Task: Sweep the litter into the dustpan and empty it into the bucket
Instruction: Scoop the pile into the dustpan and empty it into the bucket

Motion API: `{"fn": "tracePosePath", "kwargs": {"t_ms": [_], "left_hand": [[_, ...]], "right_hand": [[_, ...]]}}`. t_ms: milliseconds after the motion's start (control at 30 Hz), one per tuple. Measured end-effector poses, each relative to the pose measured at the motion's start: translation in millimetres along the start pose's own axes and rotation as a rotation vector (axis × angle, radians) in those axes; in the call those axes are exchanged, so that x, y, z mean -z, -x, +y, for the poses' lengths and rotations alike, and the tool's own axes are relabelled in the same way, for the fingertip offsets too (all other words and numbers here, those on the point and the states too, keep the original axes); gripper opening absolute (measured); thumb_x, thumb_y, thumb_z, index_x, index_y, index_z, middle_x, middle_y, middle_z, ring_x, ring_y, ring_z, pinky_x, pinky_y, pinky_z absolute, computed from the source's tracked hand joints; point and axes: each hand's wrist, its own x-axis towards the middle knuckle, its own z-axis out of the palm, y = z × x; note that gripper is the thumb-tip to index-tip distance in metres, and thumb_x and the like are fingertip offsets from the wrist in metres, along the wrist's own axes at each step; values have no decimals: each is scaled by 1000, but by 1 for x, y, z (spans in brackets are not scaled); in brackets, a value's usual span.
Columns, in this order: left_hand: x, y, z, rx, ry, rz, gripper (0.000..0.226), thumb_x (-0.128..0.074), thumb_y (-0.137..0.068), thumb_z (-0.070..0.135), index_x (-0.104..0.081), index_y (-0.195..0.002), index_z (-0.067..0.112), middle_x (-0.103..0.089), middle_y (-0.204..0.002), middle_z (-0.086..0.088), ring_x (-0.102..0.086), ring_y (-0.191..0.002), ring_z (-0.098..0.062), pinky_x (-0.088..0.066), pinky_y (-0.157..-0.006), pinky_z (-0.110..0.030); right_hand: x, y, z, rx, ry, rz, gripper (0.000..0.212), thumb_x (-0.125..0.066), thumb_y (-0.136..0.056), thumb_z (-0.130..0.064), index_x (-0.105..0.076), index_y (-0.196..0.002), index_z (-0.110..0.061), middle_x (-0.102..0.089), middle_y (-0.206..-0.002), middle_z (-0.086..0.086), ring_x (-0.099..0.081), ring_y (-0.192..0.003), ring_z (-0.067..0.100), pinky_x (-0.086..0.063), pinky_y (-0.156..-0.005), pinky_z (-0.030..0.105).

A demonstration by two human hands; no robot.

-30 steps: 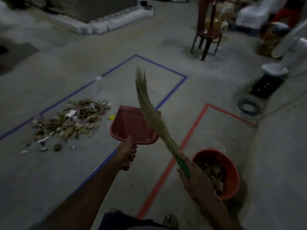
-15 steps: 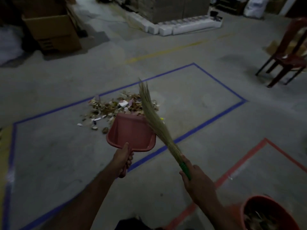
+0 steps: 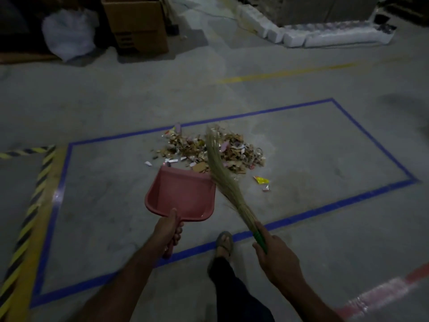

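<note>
Far left: yellow-and-black hazard tape (image 3: 39,173) runs along the floor, just outside a blue tape rectangle (image 3: 232,117) on the concrete.

Left hand (image 3: 168,228): fingers curled tight round the handle of the red dustpan (image 3: 183,194), thumb laid along the top of the handle. Dustpan long axis runs from the hand away from the person, open mouth pointing at the litter (image 3: 216,149); whether its front edge touches the floor cannot be told. Pan looks empty inside.

Litter: one loose pile of dry leaves and paper scraps inside the blue rectangle, just beyond the pan mouth. A yellow wrapper (image 3: 261,180) lies apart from the pile, to its right.

A sandalled foot (image 3: 224,243) stands on the near blue line, between the two hands.

Right hand (image 3: 276,259): clamped on the green handle of the grass broom (image 3: 222,180). Broom long axis slants up and left from the hand; bristle tips point away, over the pile's near edge, crossing just right of the pan.

Bucket not in view.
</note>
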Motion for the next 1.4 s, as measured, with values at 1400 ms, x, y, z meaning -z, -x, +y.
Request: {"fn": "tracePosePath", "kwargs": {"t_ms": [1400], "left_hand": [[38,-569,20,312,-112,93,57,-37,-102,57,-55,-78,9,-38,-51,-2,-28,-35,-12,-24,-44,-17]], "right_hand": [[-271,-483,111,-124,-107,-415,60,-52,-100,-41,-25,-154,-42,-55,-137,-7,-60,-117,16,-49,-93,29]]}}
